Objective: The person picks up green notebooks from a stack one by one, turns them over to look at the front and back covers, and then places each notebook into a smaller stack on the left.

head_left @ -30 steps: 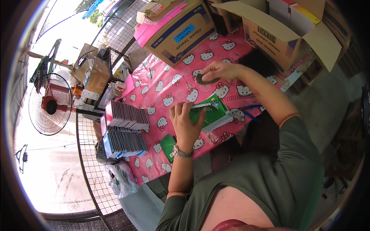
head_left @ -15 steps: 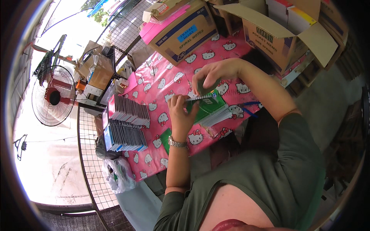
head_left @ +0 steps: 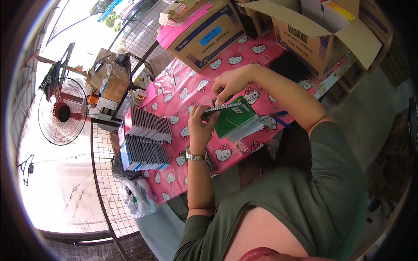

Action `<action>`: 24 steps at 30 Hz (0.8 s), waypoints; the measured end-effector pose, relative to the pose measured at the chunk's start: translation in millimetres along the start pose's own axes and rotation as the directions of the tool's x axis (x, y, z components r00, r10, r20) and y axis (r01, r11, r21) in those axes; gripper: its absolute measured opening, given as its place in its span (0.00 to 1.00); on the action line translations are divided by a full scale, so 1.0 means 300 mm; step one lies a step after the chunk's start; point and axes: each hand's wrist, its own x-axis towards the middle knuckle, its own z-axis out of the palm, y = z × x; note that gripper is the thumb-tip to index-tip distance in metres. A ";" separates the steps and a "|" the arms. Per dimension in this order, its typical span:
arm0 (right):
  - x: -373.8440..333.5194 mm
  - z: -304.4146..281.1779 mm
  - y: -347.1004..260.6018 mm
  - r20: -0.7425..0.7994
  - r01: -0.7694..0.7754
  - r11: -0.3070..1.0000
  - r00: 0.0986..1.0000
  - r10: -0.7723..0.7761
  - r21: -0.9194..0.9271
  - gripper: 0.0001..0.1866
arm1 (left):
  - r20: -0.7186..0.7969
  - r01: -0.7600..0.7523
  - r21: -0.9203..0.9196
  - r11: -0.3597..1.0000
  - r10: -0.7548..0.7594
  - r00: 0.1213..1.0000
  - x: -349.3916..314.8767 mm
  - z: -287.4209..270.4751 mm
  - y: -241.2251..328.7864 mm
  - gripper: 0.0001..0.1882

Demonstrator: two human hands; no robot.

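Note:
My left hand (head_left: 202,123) is closed on a small spiral notebook (head_left: 212,110), held on edge with its coil binding facing up. Above its coil, my right hand (head_left: 231,87) bends its fingers into a pinch near the binding's left part. What lies between those fingertips is too small to make out. Just right of the held notebook, a stack of green-covered notebooks (head_left: 237,121) rests on the table, white page edges showing. Part of another green notebook (head_left: 210,162) shows beside my left wrist.
The pink patterned tablecloth (head_left: 223,153) covers the table. Two rows of notebooks, pink-edged (head_left: 147,125) and blue-edged (head_left: 143,153), stand at left. A blue-handled tool (head_left: 283,120) lies at right. A dark tangled mass (head_left: 288,66) sits by an open carton (head_left: 300,45); another carton (head_left: 209,39) stands behind.
My right hand has shifted slightly left and up, its fingers drawn closer together. The held notebook has tilted, its coil showing more. The dark mass near the open carton has come into sight.

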 end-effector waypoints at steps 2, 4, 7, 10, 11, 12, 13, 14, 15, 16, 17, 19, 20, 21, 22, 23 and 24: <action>-0.016 -0.008 -0.003 -0.001 0.124 0.972 0.992 -0.126 0.200 0.22 | 0.002 -0.008 -0.052 0.999 0.008 1.000 -0.003 0.005 -0.011 0.13; -0.027 0.023 -0.016 0.007 0.074 0.980 0.997 -0.077 0.186 0.22 | 0.022 0.007 -0.029 1.000 -0.006 1.000 0.008 0.006 -0.008 0.14; 0.000 -0.003 -0.008 -0.060 -0.044 0.981 0.998 0.033 -0.191 0.22 | 0.038 0.083 -0.091 0.992 -0.080 0.996 0.003 0.011 -0.026 0.14; -0.020 0.035 -0.004 0.001 0.121 0.953 0.992 -0.126 0.277 0.24 | 0.059 0.106 -0.094 0.990 -0.101 0.993 0.015 0.012 -0.009 0.15; -0.008 0.027 0.024 -0.035 -0.003 0.994 0.999 0.007 0.113 0.23 | 0.069 0.099 -0.077 0.992 -0.094 0.993 0.020 0.013 -0.002 0.15; -0.024 0.019 0.062 -0.142 -0.040 0.998 0.989 0.033 -0.045 0.25 | 0.062 0.097 -0.059 0.994 -0.093 0.994 0.019 0.015 0.007 0.14; -0.051 0.005 0.105 -0.243 -0.094 0.974 0.969 0.042 -0.208 0.27 | 0.041 0.093 -0.045 0.995 -0.091 0.995 0.016 0.012 0.006 0.14; -0.093 -0.005 0.151 -0.344 -0.163 0.920 0.938 0.033 -0.357 0.29 | 0.021 0.088 -0.030 0.996 -0.087 0.996 0.017 0.010 0.005 0.14; -0.151 0.000 0.198 -0.484 -0.185 0.964 0.872 0.071 -0.191 0.29 | -0.025 0.105 -0.135 0.985 -0.109 0.994 0.010 0.006 -0.011 0.13; -0.226 0.015 0.259 -0.601 -0.182 0.983 0.787 0.136 -0.015 0.30 | -0.067 0.123 -0.241 0.963 -0.143 0.988 -0.006 0.003 -0.035 0.12; -0.315 0.043 0.329 -0.745 -0.338 0.936 0.649 0.154 -0.101 0.30 | -0.099 0.136 -0.348 0.928 -0.181 0.979 -0.022 0.009 -0.050 0.11; -0.491 0.147 0.506 -0.930 -0.665 0.737 0.335 0.149 -0.121 0.29 | -0.192 0.131 -0.433 0.892 -0.234 0.953 -0.047 0.021 -0.003 0.09; -0.558 0.213 0.598 -0.977 -0.801 0.595 0.171 0.131 -0.060 0.30 | -0.232 0.123 -0.472 0.873 -0.258 0.938 -0.055 0.026 0.019 0.08; -0.604 0.256 0.664 -0.975 -0.810 0.582 0.179 0.135 -0.069 0.30 | -0.233 0.125 -0.411 0.903 -0.237 0.943 -0.067 0.028 0.004 0.08; -0.641 0.292 0.721 -0.972 -0.818 0.570 0.190 0.138 -0.079 0.31 | -0.209 0.165 -0.381 0.910 -0.258 0.943 -0.067 0.028 -0.015 0.09; -0.657 0.328 0.750 -0.968 -0.823 0.560 0.207 0.144 -0.093 0.32 | -0.188 0.208 -0.346 0.915 -0.285 0.940 -0.069 0.026 -0.037 0.09; -0.649 0.349 0.743 -0.980 -0.861 0.479 0.199 0.010 -0.170 0.32 | -0.202 0.218 -0.313 0.924 -0.289 0.936 -0.057 0.025 -0.031 0.10</action>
